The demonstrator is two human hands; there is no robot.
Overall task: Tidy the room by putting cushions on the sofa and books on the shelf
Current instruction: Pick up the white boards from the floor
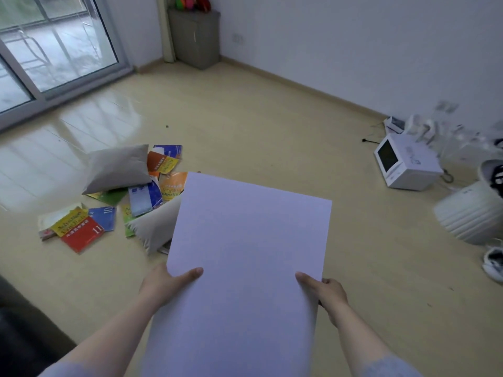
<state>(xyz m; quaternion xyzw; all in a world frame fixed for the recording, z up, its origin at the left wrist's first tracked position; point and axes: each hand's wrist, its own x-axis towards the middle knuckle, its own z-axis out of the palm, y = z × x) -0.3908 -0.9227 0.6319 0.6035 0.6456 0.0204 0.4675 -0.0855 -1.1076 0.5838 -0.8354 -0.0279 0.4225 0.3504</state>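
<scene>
I hold a blank white sheet of paper [245, 254] in front of me with both hands. My left hand [166, 284] pinches its left edge, thumb on top. My right hand [326, 292] pinches its right edge the same way. On the floor beyond lie two grey cushions: one [117, 168] leaning on the pile, another [156, 227] partly hidden behind the sheet. Several colourful books [81, 229] are scattered around them, with more books [164, 160] behind the far cushion.
A grey cabinet [196, 36] stands in the far corner beside a glass sliding door [54, 50]. At the right sit a white box-like appliance [405, 161], a white ribbed bin [471, 216] and a shoe [494, 263]. A dark sofa edge [21, 322] shows at bottom left.
</scene>
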